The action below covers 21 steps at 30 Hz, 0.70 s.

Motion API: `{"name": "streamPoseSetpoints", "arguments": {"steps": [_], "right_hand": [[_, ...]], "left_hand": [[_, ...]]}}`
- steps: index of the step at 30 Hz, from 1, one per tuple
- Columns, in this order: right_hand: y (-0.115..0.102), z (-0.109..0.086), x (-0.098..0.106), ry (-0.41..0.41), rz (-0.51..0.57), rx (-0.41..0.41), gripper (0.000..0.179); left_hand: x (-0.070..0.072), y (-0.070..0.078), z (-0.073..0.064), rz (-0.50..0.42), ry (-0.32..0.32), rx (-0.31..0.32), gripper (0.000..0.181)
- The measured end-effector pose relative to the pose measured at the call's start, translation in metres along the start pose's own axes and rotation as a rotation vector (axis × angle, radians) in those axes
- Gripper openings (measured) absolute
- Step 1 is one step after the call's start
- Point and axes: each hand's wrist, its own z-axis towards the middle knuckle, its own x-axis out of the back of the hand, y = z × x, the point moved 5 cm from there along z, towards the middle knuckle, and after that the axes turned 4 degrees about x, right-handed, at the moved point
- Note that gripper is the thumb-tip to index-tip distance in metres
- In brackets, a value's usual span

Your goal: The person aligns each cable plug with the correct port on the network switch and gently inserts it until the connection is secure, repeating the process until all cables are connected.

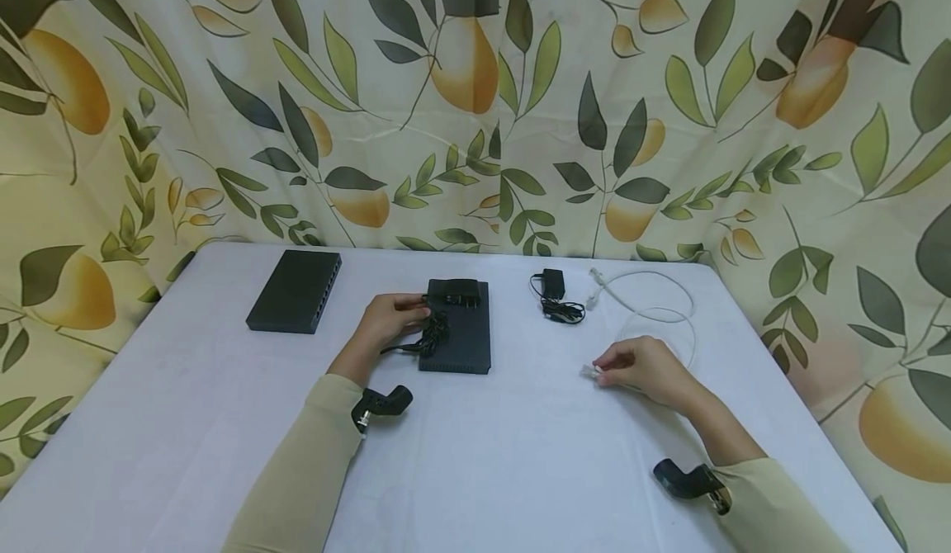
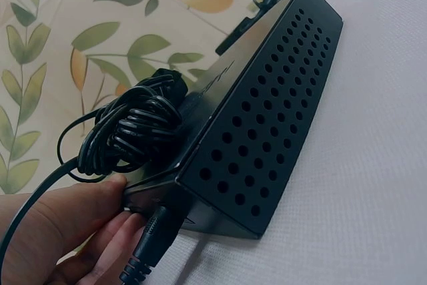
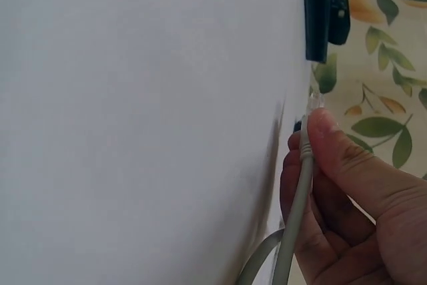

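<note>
A black network switch (image 1: 471,330) with a perforated end lies mid-table. On it rest a black power adapter (image 1: 461,291) and its bundled cord (image 2: 137,121). My left hand (image 1: 390,319) grips the switch's left edge, thumb and fingers at one corner in the left wrist view. A black barrel plug (image 2: 152,241) sits in the side beside those fingers. To the right, my right hand (image 1: 646,371) pinches a grey-white Ethernet cable (image 3: 297,205) just behind its clear connector (image 3: 316,101). That connector points toward the switch, apart from it.
A second black network switch (image 1: 293,291), ports along its right side, lies at the back left. Another black adapter with coiled cord (image 1: 562,309) lies behind, between the middle switch and the loops of the Ethernet cable. A patterned curtain (image 1: 520,165) hangs behind the white-covered table (image 1: 475,470).
</note>
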Motion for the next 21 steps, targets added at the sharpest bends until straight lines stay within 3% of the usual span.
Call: {"name": "streamPoseSetpoints", "arguments": {"steps": [21], "right_hand": [[-0.039,0.036,-0.033,-0.041,0.172,0.083,0.013]], "left_hand": [[0.000,-0.001,0.002,0.021,0.011,-0.008,0.040]]}}
